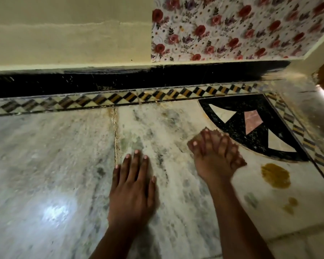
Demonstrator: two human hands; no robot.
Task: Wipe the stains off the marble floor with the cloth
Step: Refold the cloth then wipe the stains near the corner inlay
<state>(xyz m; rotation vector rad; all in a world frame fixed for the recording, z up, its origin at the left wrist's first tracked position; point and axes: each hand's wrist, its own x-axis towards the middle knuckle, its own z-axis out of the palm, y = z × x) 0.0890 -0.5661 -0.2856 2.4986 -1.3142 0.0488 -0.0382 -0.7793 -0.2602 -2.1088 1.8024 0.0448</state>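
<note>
marble floor [51, 157] fills the lower view, pale and veined, with a glare patch at the left. left hand [133, 186] lies flat on it, fingers [137, 161] spread and gripping nothing, apparently bracing. just right, the right hand [215, 156] presses down near the black inlay [254, 135], its fingers blurred by motion. a sliver of tan under the fingertips may be the cloth [199, 136], but it is mostly hidden, and whether the fingers curl on it i cannot tell. cloth should be soft and light, bunching easily, so best held under the flat palm. further right a mustard stain [275, 175] and a smaller one [291, 203] remain unwiped. polished marble likely runs slippery under pressure.
</note>
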